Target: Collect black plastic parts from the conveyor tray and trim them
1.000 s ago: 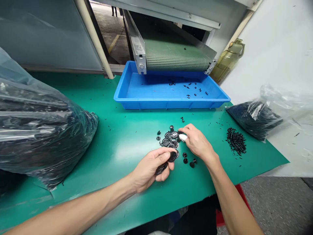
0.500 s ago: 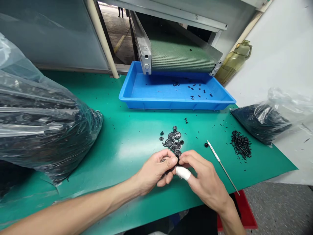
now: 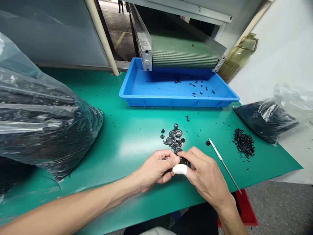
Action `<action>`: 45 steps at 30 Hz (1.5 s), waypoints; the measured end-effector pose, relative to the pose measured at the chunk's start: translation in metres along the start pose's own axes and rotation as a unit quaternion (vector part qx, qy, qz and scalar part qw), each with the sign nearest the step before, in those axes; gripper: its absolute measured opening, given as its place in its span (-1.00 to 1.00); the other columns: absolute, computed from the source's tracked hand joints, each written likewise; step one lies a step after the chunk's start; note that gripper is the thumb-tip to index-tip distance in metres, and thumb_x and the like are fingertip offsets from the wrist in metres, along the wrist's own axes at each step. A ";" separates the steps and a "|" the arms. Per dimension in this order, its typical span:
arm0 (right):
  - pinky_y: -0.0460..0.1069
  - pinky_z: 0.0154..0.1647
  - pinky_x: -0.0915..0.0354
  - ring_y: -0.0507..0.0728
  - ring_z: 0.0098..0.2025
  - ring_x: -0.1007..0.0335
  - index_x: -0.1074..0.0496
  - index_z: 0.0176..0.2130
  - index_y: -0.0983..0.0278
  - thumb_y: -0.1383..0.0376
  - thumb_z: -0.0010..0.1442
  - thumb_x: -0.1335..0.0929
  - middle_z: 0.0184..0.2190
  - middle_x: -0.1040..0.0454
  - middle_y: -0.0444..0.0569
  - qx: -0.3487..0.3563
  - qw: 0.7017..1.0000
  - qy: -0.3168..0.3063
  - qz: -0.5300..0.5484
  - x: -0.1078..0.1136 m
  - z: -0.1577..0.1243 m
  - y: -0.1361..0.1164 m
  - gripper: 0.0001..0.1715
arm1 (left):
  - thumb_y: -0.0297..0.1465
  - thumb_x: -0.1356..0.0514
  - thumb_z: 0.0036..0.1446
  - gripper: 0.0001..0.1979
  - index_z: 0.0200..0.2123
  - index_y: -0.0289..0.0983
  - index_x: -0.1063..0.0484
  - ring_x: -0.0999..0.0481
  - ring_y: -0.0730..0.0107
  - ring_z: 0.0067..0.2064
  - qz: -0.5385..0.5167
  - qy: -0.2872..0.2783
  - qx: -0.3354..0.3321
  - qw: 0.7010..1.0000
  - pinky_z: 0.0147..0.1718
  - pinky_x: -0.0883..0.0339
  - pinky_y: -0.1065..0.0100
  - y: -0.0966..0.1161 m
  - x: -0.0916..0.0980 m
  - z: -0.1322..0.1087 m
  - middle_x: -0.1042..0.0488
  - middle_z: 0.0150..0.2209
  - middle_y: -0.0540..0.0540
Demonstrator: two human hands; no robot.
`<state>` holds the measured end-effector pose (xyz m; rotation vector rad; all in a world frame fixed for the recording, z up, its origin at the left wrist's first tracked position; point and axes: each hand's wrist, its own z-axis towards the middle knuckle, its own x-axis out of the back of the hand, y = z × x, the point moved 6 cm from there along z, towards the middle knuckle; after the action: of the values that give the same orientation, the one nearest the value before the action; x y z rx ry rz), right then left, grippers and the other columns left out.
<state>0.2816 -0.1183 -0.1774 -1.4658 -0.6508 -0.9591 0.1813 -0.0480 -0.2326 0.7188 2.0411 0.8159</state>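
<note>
Both forearms reach in from the near edge of the green table mat (image 3: 122,130), wrists angled inward so the hands meet. The left hand (image 3: 156,168) curls, its thumb and fingers pinched on a small black round plastic part (image 3: 184,161). The right hand (image 3: 207,178), one fingertip wrapped in white tape, pinches the same part from the other side. The part sits just on the near side of a cluster of black ring-shaped plastic pieces (image 3: 174,138). Fingers cover most of it, so its exact shape is hard to make out. A thin metal rod (image 3: 223,164) lies to the right of the hands.
</note>
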 end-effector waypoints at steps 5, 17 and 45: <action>-0.04 -0.40 -0.23 0.10 -0.37 -0.37 -0.37 0.03 0.27 0.40 0.31 -0.15 -0.31 -0.41 -0.01 0.009 0.996 0.031 -0.082 -0.006 -0.001 -0.011 -0.63 | -0.17 -0.26 0.08 -0.68 -0.47 -0.28 -0.29 -0.07 0.70 -0.72 -0.023 0.041 0.006 0.999 -0.76 0.23 0.56 0.001 0.004 0.002 -0.28 -0.67 0.12; 0.06 -0.25 -0.36 0.20 -0.23 -0.43 -0.27 0.17 0.32 0.33 0.31 -0.16 -0.18 -0.44 0.09 -0.035 0.998 0.025 -0.034 -0.013 -0.002 -0.008 -0.54 | -0.18 -0.29 0.06 -0.69 -0.48 -0.30 -0.34 -0.04 0.70 -0.71 -0.055 0.035 -0.028 0.997 -0.75 0.23 0.54 0.000 0.005 0.003 -0.23 -0.69 0.13; 0.00 -0.25 -0.47 0.05 -0.32 -0.49 -0.36 0.00 0.27 0.32 0.25 -0.25 -0.35 -0.49 -0.07 -0.141 0.873 -0.055 0.464 -0.031 0.004 0.025 -0.68 | -0.14 -0.29 0.05 -0.65 -0.47 -0.29 -0.31 -0.17 0.68 -0.70 -0.033 0.074 -0.064 0.995 -0.75 0.12 0.55 -0.003 0.008 0.003 -0.35 -0.61 0.08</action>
<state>0.2880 -0.1140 -0.2166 -1.8198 0.1711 -0.2066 0.1790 -0.0435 -0.2397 0.5301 2.1101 0.9761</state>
